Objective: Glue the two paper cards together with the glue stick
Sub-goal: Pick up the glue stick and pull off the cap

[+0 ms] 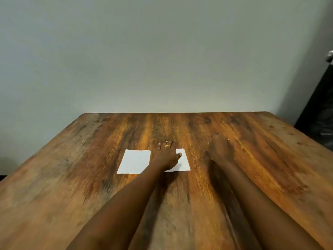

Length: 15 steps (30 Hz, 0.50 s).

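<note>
1. The wooden counter [72, 177] fills the lower half of the view, and its far edge meets a plain grey wall [162, 51].
2. The left paper card [134, 161] is white and lies flat on the counter, a little left of the midline and well apart from the left edge. Nothing touches it.
3. The left hand [166, 154] reaches in from the near edge and lies palm down between the two cards.
   - Its grip is wide open and holds nothing. The fingers are straight and point at the far edge, with their tips on bare wood just past the cards.
   - The thumb [179, 155] is stretched sideways and rests on the right card.
   - A gold ring [168, 145] shows on one finger.
4. The right paper card [184, 164] is also white and flat. It lies just beside the left card, with a strip of wood between them. The left hand covers its left part.
5. The right hand [219, 148] lies palm down, low over the counter. It is to the right of the right card, near it but apart.
   - It is smeared by motion, so I cannot tell how far its grip is open or whether it holds anything.
   - A small yellowish spot at its near left side is too blurred to name.
6. A black object [320, 109] stands beyond the counter's far right corner, against the wall.
</note>
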Tool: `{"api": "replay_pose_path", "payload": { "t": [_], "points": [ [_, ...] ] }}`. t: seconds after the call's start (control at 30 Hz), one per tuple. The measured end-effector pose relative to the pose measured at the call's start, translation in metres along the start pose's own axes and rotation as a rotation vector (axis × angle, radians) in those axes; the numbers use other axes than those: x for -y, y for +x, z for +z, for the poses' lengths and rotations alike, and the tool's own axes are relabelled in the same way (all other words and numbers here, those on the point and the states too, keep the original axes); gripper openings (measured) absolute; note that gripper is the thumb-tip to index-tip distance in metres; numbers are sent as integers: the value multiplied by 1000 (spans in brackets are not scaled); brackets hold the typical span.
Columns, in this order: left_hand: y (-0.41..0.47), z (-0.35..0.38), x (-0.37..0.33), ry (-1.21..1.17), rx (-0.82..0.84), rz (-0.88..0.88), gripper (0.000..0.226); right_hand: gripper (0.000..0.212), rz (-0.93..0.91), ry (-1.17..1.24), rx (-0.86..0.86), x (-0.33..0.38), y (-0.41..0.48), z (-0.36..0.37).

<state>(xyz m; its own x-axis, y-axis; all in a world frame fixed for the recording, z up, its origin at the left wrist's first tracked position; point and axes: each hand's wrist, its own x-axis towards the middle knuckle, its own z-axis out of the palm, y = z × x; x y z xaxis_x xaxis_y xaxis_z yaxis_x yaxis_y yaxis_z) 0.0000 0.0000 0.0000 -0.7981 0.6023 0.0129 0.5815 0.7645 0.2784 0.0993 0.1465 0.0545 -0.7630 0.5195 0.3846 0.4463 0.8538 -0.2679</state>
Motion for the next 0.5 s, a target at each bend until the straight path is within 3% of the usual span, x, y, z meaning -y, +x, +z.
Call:
{"api": "replay_pose_path", "payload": {
  "t": [0.17,0.33,0.5],
  "points": [
    [10,18,-38,-18,55,58,63,29,92,0,100,-23,11,3],
    [20,24,-57,-132,95,42,66,17,101,41,106,-28,19,14],
    [19,22,-66,-356,18,109,59,19,144,212,122,-20,31,8]
  ]
}}
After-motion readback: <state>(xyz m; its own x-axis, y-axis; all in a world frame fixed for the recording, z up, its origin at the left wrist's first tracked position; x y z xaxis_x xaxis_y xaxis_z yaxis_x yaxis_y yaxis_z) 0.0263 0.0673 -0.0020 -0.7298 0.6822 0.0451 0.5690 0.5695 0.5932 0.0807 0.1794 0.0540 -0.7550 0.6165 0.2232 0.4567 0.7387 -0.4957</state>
